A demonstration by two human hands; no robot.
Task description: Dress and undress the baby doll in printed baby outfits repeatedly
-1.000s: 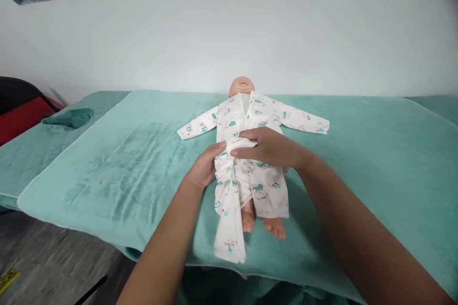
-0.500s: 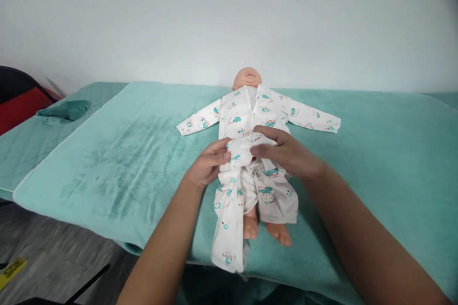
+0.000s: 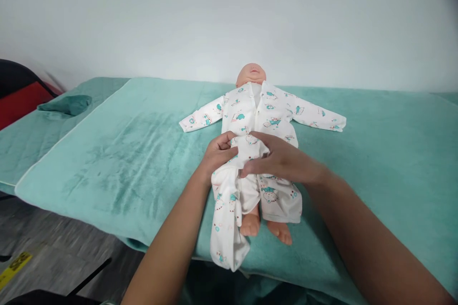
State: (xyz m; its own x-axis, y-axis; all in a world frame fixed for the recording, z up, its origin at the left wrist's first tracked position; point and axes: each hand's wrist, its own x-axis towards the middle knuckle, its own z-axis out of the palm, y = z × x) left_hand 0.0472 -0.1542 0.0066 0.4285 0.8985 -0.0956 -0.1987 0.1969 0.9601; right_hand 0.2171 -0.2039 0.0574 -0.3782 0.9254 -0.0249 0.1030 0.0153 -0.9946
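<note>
A baby doll (image 3: pixel 252 74) lies on its back with its head toward the wall and both bare feet toward me. It wears a white baby outfit (image 3: pixel 275 109) with a teal and red print, its sleeves spread wide. My left hand (image 3: pixel 220 152) grips bunched cloth of the outfit near the doll's middle. From the other side, my right hand (image 3: pixel 274 155) holds the same bunch, its thumb lower than its fingers. Below my left hand a flat, empty-looking pant leg (image 3: pixel 225 233) hangs beside the doll's foot (image 3: pixel 249 225). How the folds join under my hands is hidden.
Under the doll is a teal plush cover (image 3: pixel 125 167) on a bed-like surface, its front edge close to me. A white wall (image 3: pixel 214 19) rises behind. At the left are a crumpled teal cloth (image 3: pixel 66 105), a red and black item (image 3: pixel 21 105) and the grey floor (image 3: pixel 64 248).
My right hand has shifted lower and left, its thumb now farther from its fingers. The held cloth looks flatter, and the loose pant leg has twisted slightly. The view has shifted a little.
</note>
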